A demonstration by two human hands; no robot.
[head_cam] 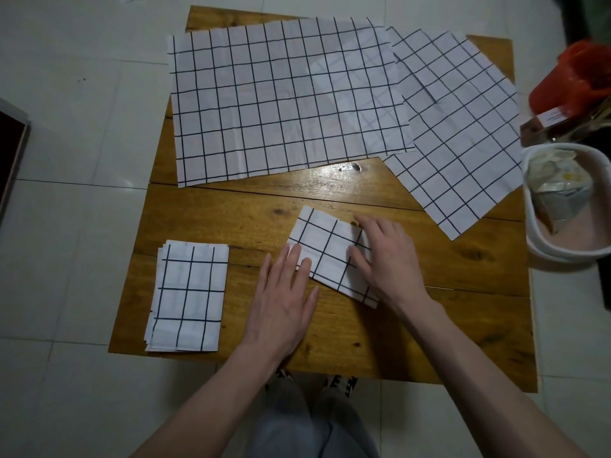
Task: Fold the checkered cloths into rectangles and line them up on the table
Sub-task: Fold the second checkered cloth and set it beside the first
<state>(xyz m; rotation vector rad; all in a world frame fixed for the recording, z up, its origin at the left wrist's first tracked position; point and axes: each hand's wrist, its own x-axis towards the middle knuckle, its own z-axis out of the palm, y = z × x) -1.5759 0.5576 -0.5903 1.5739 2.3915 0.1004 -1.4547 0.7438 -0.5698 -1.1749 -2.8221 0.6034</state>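
Observation:
On the wooden table lie white cloths with a dark grid. One folded rectangle sits at the front left corner. A second folded cloth lies tilted in the middle front. My left hand lies flat with straight fingers, its fingertips on that cloth's left edge. My right hand presses flat on the cloth's right half. Two unfolded cloths are spread at the back: a large one and another angled at the right, partly under it.
A white bin with wrappers stands off the table's right edge, with a red bag and a brown box behind it. Tiled floor surrounds the table. A dark object is at the left edge. My knees are below the front edge.

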